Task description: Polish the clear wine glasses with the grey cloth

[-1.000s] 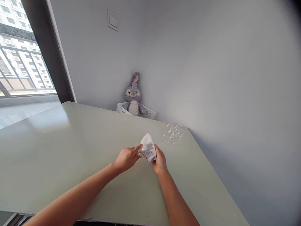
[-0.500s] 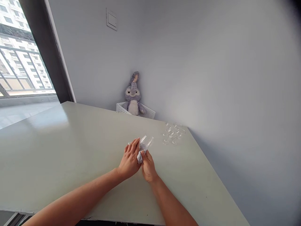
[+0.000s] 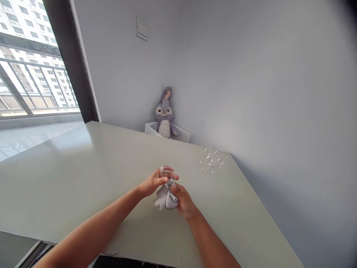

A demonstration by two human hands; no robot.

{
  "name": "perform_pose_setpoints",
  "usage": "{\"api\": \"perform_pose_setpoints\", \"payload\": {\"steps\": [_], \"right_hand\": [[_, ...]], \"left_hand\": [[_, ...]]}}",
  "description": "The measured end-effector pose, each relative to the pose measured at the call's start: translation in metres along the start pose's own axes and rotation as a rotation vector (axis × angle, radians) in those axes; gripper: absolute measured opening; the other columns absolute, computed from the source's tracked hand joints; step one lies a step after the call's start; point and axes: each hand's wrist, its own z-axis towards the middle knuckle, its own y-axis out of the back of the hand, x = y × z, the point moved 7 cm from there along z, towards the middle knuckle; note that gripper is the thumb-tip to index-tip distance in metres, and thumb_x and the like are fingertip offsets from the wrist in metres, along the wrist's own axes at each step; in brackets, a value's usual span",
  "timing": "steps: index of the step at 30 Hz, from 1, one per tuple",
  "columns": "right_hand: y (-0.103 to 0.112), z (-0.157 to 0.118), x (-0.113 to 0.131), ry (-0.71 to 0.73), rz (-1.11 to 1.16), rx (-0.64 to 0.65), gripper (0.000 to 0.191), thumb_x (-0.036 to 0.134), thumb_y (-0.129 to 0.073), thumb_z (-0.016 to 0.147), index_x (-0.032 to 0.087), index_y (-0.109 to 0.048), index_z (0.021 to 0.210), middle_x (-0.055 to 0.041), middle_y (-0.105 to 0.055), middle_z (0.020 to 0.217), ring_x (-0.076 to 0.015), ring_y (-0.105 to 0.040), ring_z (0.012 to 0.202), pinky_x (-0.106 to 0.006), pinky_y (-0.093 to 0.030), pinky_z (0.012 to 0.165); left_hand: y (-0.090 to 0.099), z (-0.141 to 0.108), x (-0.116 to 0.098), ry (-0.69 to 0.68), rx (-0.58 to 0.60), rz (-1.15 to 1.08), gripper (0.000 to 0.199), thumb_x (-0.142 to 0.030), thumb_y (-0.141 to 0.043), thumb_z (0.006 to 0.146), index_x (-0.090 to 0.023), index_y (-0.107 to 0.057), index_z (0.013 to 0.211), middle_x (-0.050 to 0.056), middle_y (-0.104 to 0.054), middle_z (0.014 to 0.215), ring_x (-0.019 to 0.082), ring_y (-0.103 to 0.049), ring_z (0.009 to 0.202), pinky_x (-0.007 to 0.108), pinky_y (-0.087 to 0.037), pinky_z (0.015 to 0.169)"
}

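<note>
A clear stemmed glass (image 3: 167, 174) stands upright between my hands above the table. My left hand (image 3: 157, 180) is wrapped round its bowl, with the thumb in front and the fingers behind. Lower down, my right hand (image 3: 182, 197) grips a pale grey cloth (image 3: 164, 198), bunched about the glass's stem. Part of the glass's foot shows below the cloth; the stem itself is mostly hidden.
Several clear stemmed glasses (image 3: 212, 160) are clustered near the table's (image 3: 117, 156) far right corner. Behind the far edge, a plush toy (image 3: 164, 119) sits in a white perforated basket (image 3: 182, 135). Walls meet behind it, and a window is at left.
My left hand has moved from the cloth to round the glass's bowl. The glass has tipped to upright, and the cloth now hangs lower in my right hand. The view has shifted slightly left.
</note>
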Motion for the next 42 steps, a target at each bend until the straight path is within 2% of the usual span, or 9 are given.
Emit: {"api": "perform_pose_setpoints", "payload": {"steps": [3, 8, 15, 21, 26, 28, 34, 38, 42], "right_hand": [[0.014, 0.001, 0.011, 0.101, -0.357, -0.09, 0.032, 0.049, -0.054, 0.077, 0.018, -0.052, 0.074, 0.0035, -0.042, 0.059, -0.0094, -0.035, 0.053, -0.023, -0.028, 0.051], [0.025, -0.002, 0.027, 0.275, -1.18, -0.376, 0.014, 0.033, -0.048, 0.081, 0.02, -0.052, 0.077, -0.001, -0.054, 0.067, -0.0139, -0.044, 0.057, -0.026, -0.028, 0.055], [0.006, -0.009, 0.039, 0.592, -1.627, -0.491, 0.016, 0.015, -0.04, 0.086, 0.018, -0.055, 0.085, -0.0058, -0.06, 0.073, -0.0174, -0.052, 0.066, -0.031, -0.032, 0.066], [0.04, -0.026, 0.058, 0.737, -1.482, -0.716, 0.025, 0.024, -0.036, 0.09, 0.015, -0.051, 0.108, -0.0097, -0.062, 0.087, -0.0212, -0.057, 0.083, -0.033, -0.041, 0.07], [0.018, -0.011, 0.034, 0.64, -1.342, -0.367, 0.046, 0.03, -0.033, 0.09, 0.018, -0.028, 0.135, -0.0141, -0.033, 0.138, -0.0257, -0.036, 0.123, -0.037, -0.043, 0.086], [0.018, -0.005, 0.025, 0.516, -1.21, -0.388, 0.053, 0.033, -0.034, 0.089, 0.018, -0.02, 0.138, -0.0139, -0.024, 0.142, -0.0265, -0.03, 0.127, -0.037, -0.043, 0.086], [0.054, 0.001, 0.01, 0.193, -0.516, -0.541, 0.04, 0.042, -0.036, 0.086, 0.019, -0.049, 0.116, -0.0066, -0.062, 0.097, -0.0186, -0.058, 0.084, -0.029, -0.046, 0.07], [0.05, 0.006, -0.003, 0.08, -0.166, -0.485, 0.031, 0.048, -0.043, 0.08, 0.019, -0.055, 0.081, 0.0009, -0.056, 0.066, -0.013, -0.051, 0.059, -0.024, -0.041, 0.054], [0.039, 0.007, -0.009, 0.024, -0.047, -0.423, 0.037, 0.055, -0.043, 0.078, 0.019, -0.054, 0.079, 0.0017, -0.054, 0.064, -0.0128, -0.049, 0.059, -0.024, -0.039, 0.055]], "left_hand": [[0.003, -0.001, -0.003, -0.038, -0.164, 0.112, 0.039, -0.046, -0.062, 0.069, -0.013, -0.06, 0.09, 0.013, -0.058, 0.108, 0.025, -0.045, 0.11, 0.035, -0.035, 0.091], [0.014, -0.006, 0.024, 0.129, -0.506, -0.076, 0.045, -0.041, -0.066, 0.068, -0.018, -0.049, 0.103, 0.009, -0.061, 0.104, 0.019, -0.054, 0.099, 0.035, -0.037, 0.089], [0.014, -0.006, 0.05, 0.249, -0.576, -0.46, 0.031, -0.04, -0.066, 0.069, -0.016, -0.05, 0.078, 0.005, -0.062, 0.085, 0.013, -0.061, 0.078, 0.027, -0.048, 0.078], [0.054, -0.011, 0.051, 0.213, -0.875, -0.581, 0.03, -0.032, -0.07, 0.068, -0.014, -0.05, 0.082, 0.008, -0.063, 0.082, 0.016, -0.065, 0.076, 0.025, -0.053, 0.068], [0.048, -0.01, 0.048, 0.159, -0.861, -0.729, 0.031, -0.031, -0.069, 0.069, -0.016, -0.048, 0.087, 0.008, -0.062, 0.085, 0.018, -0.065, 0.076, 0.028, -0.054, 0.069], [0.031, -0.01, 0.042, 0.092, -0.797, -0.7, 0.032, -0.031, -0.068, 0.07, -0.017, -0.045, 0.087, 0.008, -0.061, 0.091, 0.019, -0.064, 0.082, 0.029, -0.053, 0.074], [-0.02, -0.023, 0.0, -0.311, -0.589, -0.143, 0.047, -0.023, -0.069, 0.068, -0.025, -0.038, 0.104, 0.006, -0.053, 0.113, 0.021, -0.057, 0.102, 0.036, -0.048, 0.084], [-0.04, -0.03, -0.015, -0.534, -0.428, 0.395, 0.056, -0.019, -0.069, 0.066, -0.024, -0.039, 0.113, 0.01, -0.054, 0.113, 0.023, -0.052, 0.107, 0.04, -0.045, 0.089], [-0.039, -0.031, -0.019, -0.706, -0.415, 0.729, 0.06, -0.02, -0.068, 0.068, -0.024, -0.034, 0.117, 0.012, -0.054, 0.116, 0.023, -0.051, 0.109, 0.04, -0.047, 0.087]]}}
